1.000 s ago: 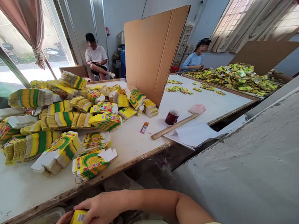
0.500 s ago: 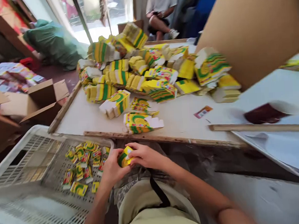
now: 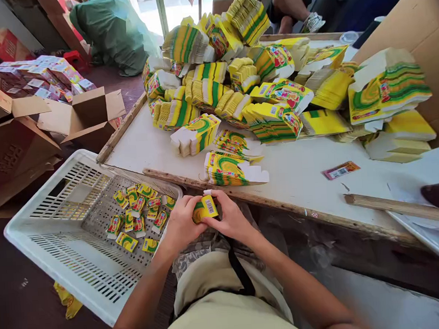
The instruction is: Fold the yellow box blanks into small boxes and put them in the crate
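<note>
Between my hands, at the table's front edge, is a small yellow-and-green carton (image 3: 209, 207) with a barcode on its end. My left hand (image 3: 183, 219) is closed around its left side. My right hand (image 3: 230, 214) grips its right side, fingers on top and thumb below. Several small cartons (image 3: 127, 242) of the same print lie in the white plastic crate (image 3: 94, 262) to my left. Just beyond my hands, flat unfolded cartons (image 3: 227, 170) are stacked on the white table (image 3: 297, 180).
A large heap of bundled flat cartons (image 3: 208, 94) covers the table's back. A cardboard sheet (image 3: 392, 32), a wooden stick (image 3: 398, 206) and a small packet (image 3: 340, 171) are on the right. Open cardboard boxes (image 3: 87, 112) and a green sack (image 3: 111, 32) stand left. A seated person's leg (image 3: 290, 6) shows behind.
The view has turned, so table and crate appear shifted. My right fingers have moved on the carton, and its barcode end now faces up between my hands.
</note>
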Motion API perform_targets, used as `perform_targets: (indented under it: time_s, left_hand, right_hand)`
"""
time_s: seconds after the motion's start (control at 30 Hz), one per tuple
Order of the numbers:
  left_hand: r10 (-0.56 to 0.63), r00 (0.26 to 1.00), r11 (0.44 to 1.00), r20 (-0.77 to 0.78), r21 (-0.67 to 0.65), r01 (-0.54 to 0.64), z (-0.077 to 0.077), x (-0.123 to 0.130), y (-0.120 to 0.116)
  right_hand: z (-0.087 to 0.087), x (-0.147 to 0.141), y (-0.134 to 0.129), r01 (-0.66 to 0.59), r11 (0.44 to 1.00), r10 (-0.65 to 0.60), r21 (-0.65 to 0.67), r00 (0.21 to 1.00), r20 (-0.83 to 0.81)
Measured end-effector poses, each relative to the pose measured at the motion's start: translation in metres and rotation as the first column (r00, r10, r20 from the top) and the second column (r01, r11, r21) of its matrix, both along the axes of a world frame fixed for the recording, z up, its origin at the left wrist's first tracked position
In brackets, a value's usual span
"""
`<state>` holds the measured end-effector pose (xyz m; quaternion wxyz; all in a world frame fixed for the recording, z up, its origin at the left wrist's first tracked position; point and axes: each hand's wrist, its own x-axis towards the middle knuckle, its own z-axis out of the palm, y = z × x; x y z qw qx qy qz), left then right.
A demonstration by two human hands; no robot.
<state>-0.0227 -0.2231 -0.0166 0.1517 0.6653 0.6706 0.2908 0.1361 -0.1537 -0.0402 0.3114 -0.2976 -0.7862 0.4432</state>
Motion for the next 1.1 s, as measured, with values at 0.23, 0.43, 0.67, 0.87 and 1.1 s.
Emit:
perform_targets:
  time_s: [0.23, 0.43, 0.67, 0.87, 1.1]
  left_hand:
    - [0.13, 0.987, 0.985, -0.094, -0.098, -0.14, -0.009, -0.047, -0.024]
    - [0.462, 0.883, 0.883, -0.087, -0.049, -0.467, -0.014, -0.094, -0.045]
    - [0.166, 0.897, 0.982, 0.41, -0.148, -0.114, -0.019, -0.027, -0.02]
    - [-0.02, 0.267, 0.997, 0.963, 0.039, -0.064, -0.005, 0.031, 0.014]
    - [-0.211, -0.167, 0.889, 0.963, 0.118, -0.442, 0.029, 0.038, 0.037]
  right_hand:
    - [0.017, 0.017, 0.024, 0.038, 0.99, -0.042, 0.138, 0.999, 0.026]
    - [0.012, 0.045, 0.088, 0.378, 0.864, -0.462, 0.333, 0.858, 0.225]
    - [0.026, 0.043, 0.085, 0.402, 0.839, -0.494, 0.367, 0.844, 0.207]
    - [0.062, 0.025, 0.03, 0.092, 0.99, -0.104, 0.111, 0.989, 0.109]
    - [0.045, -0.008, -0.02, -0.11, 0.946, 0.016, -0.305, 0.955, -0.296]
